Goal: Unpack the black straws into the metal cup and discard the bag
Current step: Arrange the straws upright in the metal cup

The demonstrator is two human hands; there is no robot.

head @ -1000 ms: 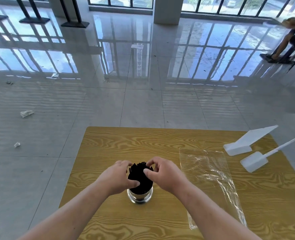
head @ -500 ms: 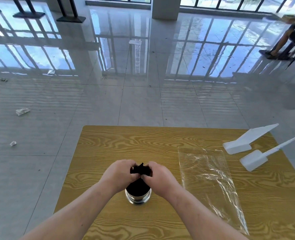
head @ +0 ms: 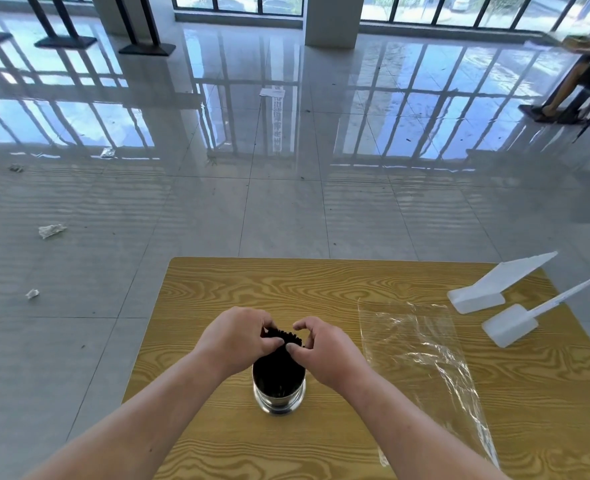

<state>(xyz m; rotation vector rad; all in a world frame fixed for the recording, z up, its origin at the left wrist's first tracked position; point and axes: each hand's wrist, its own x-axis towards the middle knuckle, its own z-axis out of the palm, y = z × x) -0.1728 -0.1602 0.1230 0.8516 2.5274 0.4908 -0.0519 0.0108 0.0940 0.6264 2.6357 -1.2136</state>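
black straws (head: pixel 279 370) stand upright in the shiny metal cup (head: pixel 279 400); clear bag (head: pixel 421 355) lies flat beside it.

Black straws (head: pixel 279 367), shiny silver cup (head: pixel 279 400), yellow wood-grain table (head: pixel 286 285).

I see a wood-grain table (head: pixel 321 285). A metal cup (head: pixel 279 398) stands upright on it near the front middle. To the right a clear bag (head: pixel 421 358) lies flat. Near the far right corner rest a wide white scoop (head: pixel 487 289) and a thin-handled scoop (head: pixel 509 325).
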